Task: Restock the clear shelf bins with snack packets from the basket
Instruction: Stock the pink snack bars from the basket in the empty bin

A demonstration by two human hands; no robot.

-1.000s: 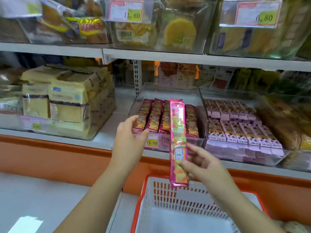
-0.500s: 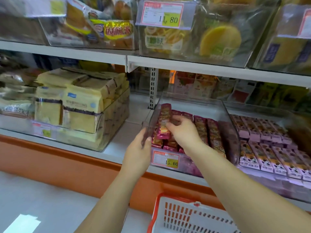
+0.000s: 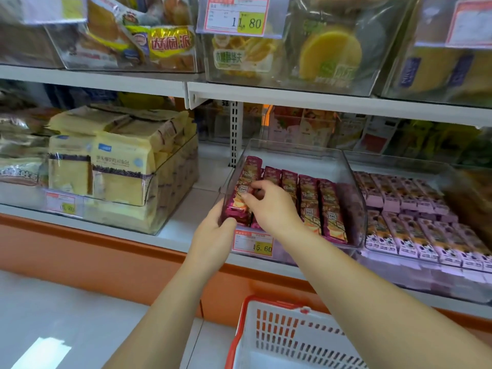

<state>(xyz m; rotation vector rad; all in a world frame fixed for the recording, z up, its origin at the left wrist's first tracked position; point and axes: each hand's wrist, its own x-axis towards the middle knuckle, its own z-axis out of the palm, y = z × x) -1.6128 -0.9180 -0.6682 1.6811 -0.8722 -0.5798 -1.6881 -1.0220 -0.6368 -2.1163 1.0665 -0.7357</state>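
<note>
A clear shelf bin [image 3: 346, 166] on the lower shelf holds a row of long pink snack packets [image 3: 331, 211]. One pink packet [image 3: 246, 179] lies on top of the row at the bin's left side. My right hand [image 3: 269, 206] reaches into the bin and pinches this packet between thumb and fingers. My left hand [image 3: 213, 235] grips the bin's front left corner from outside, thumb on the near wall. The white basket with a red rim [image 3: 282, 336] stands below at the bottom centre; its inside is mostly out of frame.
Left of the bin is a bin of yellow bread packs [image 3: 119, 166]. Purple boxed snacks [image 3: 415, 217] fill the bin to the right. The upper shelf [image 3: 292, 97] overhangs with more clear bins. A price tag [image 3: 253, 243] hangs on the bin front. An orange base panel runs below.
My right hand carried the long pink packet from above the basket into the bin's left side. My left hand moved onto the bin's front corner. The view came closer to the shelf.
</note>
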